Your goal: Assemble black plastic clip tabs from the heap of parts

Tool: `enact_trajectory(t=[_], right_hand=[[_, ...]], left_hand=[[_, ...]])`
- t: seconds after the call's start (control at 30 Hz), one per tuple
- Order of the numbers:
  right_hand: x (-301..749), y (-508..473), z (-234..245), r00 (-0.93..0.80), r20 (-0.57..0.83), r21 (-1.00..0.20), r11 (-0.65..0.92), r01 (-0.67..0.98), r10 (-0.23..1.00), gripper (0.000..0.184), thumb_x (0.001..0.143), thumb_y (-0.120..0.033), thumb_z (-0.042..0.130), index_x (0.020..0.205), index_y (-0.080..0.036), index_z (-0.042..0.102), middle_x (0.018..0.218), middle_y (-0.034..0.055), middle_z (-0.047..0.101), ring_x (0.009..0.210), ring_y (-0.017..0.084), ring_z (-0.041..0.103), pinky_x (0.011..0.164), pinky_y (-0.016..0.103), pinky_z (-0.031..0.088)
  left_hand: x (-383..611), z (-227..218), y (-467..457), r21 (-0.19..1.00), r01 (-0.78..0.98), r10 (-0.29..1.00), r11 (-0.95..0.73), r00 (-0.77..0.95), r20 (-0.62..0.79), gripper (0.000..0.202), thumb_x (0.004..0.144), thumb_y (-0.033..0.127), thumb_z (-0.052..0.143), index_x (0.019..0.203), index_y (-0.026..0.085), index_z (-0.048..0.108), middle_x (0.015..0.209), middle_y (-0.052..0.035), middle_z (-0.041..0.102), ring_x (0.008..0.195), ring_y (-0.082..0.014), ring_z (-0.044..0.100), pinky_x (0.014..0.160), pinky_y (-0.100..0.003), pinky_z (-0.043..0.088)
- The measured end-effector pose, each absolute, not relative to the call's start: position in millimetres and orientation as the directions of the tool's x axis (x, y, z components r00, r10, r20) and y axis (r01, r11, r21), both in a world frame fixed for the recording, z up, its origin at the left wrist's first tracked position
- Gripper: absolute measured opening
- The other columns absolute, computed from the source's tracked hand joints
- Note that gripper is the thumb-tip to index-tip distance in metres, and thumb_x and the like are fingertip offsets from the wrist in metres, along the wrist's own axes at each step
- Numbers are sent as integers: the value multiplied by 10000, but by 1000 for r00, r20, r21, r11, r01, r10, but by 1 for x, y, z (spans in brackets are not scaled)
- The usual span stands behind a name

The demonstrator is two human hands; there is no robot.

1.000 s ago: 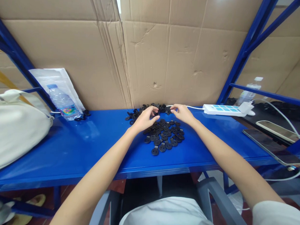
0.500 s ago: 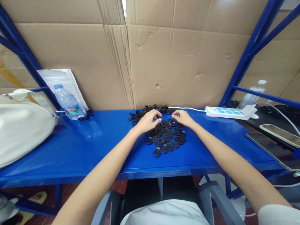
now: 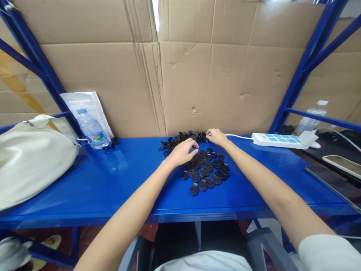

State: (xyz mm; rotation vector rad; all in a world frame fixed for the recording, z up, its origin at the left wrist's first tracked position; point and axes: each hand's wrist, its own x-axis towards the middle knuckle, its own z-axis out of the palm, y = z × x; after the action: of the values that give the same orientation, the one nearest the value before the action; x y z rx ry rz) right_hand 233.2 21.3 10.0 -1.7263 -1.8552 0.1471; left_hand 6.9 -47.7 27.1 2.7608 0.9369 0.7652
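Observation:
A flat cluster of black round plastic discs with small tabs (image 3: 204, 170) lies on the blue shelf top (image 3: 108, 180), with a looser heap of black pieces (image 3: 180, 140) behind it. My left hand (image 3: 182, 152) curves over the left edge of the cluster, fingertips down among the discs. My right hand (image 3: 216, 137) reaches to the back of the cluster, its fingertips at the right end of the heap. Neither hand clearly shows a piece between its fingers; the fingers partly hide the discs beneath.
A cream fabric bag (image 3: 28, 163) and a water bottle (image 3: 92, 129) on a plastic sleeve stand left, with a few black pieces (image 3: 110, 143) nearby. A white power strip (image 3: 276, 140) and cable lie right. Two phones (image 3: 337, 180) sit far right. Cardboard (image 3: 200, 65) backs the shelf.
My right hand has shifted left along the back of the cluster. The whole scene sits lower and further right in the view, as my head has tilted up.

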Motion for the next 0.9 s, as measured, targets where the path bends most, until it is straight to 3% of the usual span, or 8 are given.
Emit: enact_trajectory(t=[0.1, 0.27, 0.5, 0.73, 0.83, 0.9], right_hand=[[232, 25, 8, 41, 322, -496, 132, 858, 946, 140, 781, -142, 643, 884, -164, 735, 919, 112, 733, 888, 220, 671, 821, 303, 478], [242, 23, 12, 57, 298, -607, 144, 781, 953, 127, 813, -169, 617, 844, -130, 734, 684, 55, 721, 614, 129, 641, 647, 200, 477], [253, 14, 16, 123, 318, -746, 168, 645, 940, 123, 799, -160, 590, 743, -112, 689, 570, 26, 677, 449, 90, 534, 515, 188, 433], [246, -9, 23, 167, 421, -800, 279, 530, 891, 164, 850, -252, 528, 907, -125, 614, 700, 47, 707, 498, 99, 580, 548, 210, 462], [233, -35, 18, 41, 538, -757, 461, 463, 842, 183, 866, -304, 526, 959, -152, 565, 720, 44, 701, 570, 133, 634, 567, 229, 479], [225, -54, 12, -71, 617, -663, 567, 489, 784, 161, 887, -287, 505, 986, -167, 544, 734, 41, 696, 636, 152, 660, 613, 246, 491]], left_hand=[[6, 28, -49, 257, 550, 605, -795, 683, 410, 115, 870, 217, 529, 951, 189, 605, 1012, -35, 595, 849, -153, 614, 798, -292, 490], [7, 28, -50, 239, 552, 599, -799, 692, 402, 115, 873, 218, 525, 940, 187, 613, 1010, -31, 597, 848, -148, 615, 795, -277, 489], [6, 25, -46, 224, 550, 590, -805, 702, 398, 125, 871, 214, 522, 922, 184, 632, 991, -35, 617, 859, -152, 616, 803, -272, 487], [8, 27, -48, 246, 589, 635, -770, 668, 388, 151, 882, 254, 522, 961, 185, 630, 995, -42, 679, 880, -173, 635, 804, -293, 491], [11, 27, -49, 329, 610, 693, -721, 611, 383, 269, 906, 327, 511, 1108, 169, 593, 1004, -57, 703, 878, -183, 649, 793, -300, 503], [12, 26, -50, 370, 597, 702, -712, 595, 390, 362, 913, 373, 511, 1194, 147, 552, 1036, -75, 704, 887, -189, 654, 803, -305, 507]])
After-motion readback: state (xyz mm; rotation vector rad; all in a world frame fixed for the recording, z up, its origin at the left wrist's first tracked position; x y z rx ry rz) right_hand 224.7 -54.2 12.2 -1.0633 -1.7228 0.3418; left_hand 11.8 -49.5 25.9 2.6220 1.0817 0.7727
